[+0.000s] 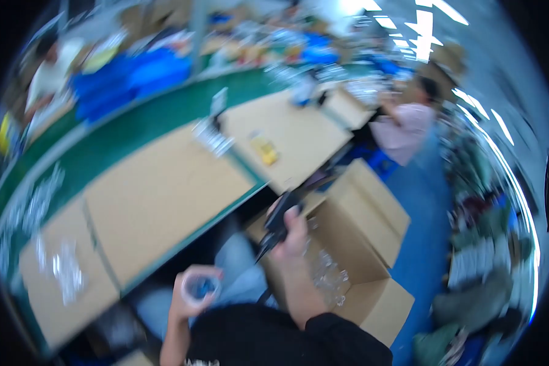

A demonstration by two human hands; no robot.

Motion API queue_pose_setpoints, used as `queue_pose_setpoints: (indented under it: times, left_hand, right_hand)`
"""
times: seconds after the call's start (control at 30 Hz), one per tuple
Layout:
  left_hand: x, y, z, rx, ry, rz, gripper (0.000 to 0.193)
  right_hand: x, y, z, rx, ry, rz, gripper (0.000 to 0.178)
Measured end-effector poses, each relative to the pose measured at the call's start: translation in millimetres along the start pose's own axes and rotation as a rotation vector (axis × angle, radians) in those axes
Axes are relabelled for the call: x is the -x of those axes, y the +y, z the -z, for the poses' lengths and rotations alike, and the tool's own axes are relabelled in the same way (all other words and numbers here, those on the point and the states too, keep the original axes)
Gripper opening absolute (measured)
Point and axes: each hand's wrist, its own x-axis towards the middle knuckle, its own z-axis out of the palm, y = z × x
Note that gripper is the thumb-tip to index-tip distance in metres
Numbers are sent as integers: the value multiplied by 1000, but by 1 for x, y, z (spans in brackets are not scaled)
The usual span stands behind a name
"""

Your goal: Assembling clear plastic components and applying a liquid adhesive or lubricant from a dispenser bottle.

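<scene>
My left hand point(182, 300) is closed around a round, clear cup-like piece point(192, 280) with something blue showing inside it, held low over my lap. In my right hand point(294, 236) is a black handheld device point(282, 211) with a thin dark tail at its lower end; blur hides what kind it is. This hand is raised in front of the open cardboard box point(367, 293) at my right. Several clear plastic pieces point(329, 274) lie inside the box.
A tan-topped workbench point(165, 177) with green edging curves ahead. On it are clear plastic bags point(67, 271), a yellow item point(265, 150) and a small stand point(216, 125). A seated person point(402, 125) works at the right, another point(49, 73) at far left. Blue stacks point(128, 79) stand beyond.
</scene>
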Motion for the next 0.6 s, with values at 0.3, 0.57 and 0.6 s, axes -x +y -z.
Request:
queue_pose_setpoints:
  times: [0.3, 0.57, 0.6]
  left_hand:
    - [48, 16, -10, -281, 208, -85, 44]
    - [37, 9, -7, -251, 196, -185, 38]
    - [36, 7, -6, -246, 183, -185, 38]
  right_hand:
    - [31, 30, -38, -124, -566, -157, 45]
    - [42, 42, -54, -1, -508, -43, 48]
    - [41, 42, -54, -17, -531, -47, 49]
